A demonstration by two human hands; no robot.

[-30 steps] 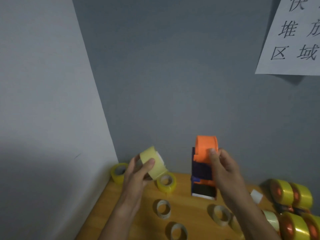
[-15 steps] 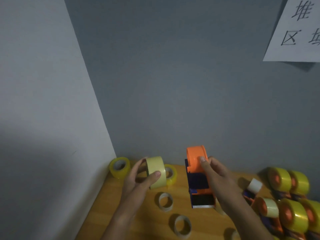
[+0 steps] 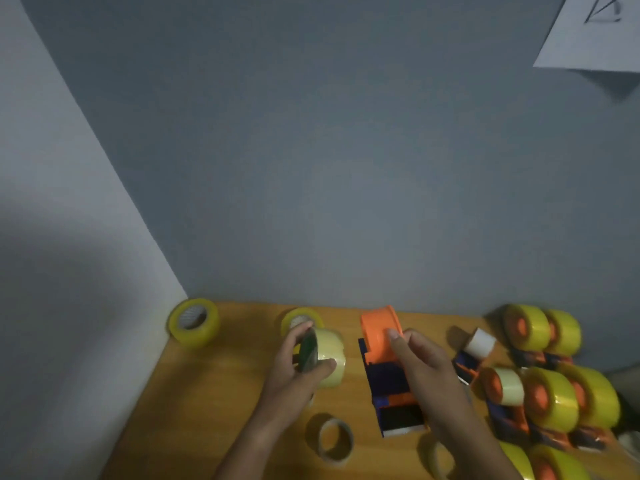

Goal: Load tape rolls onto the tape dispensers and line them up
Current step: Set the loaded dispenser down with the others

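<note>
- both hands have come down toward the wooden table (image 3: 214,393) since a second ago; the left hand (image 3: 294,368) grasps a pale tape roll (image 3: 327,358), now turned with its core toward the dispenser.
- the right hand (image 3: 426,368) grips the orange-and-blue tape dispenser (image 3: 382,348); its orange hub, just right of the roll, carries nothing, so loading seems imminent.
- right of that grip, loaded dispensers (image 3: 550,400) sit bunched, each hub holding a yellow roll.

Wooden table (image 3: 221,403) with 2 yellow tape rolls (image 3: 194,322), empty cardboard cores (image 3: 334,441), loaded dispensers (image 3: 550,401) at right.
</note>
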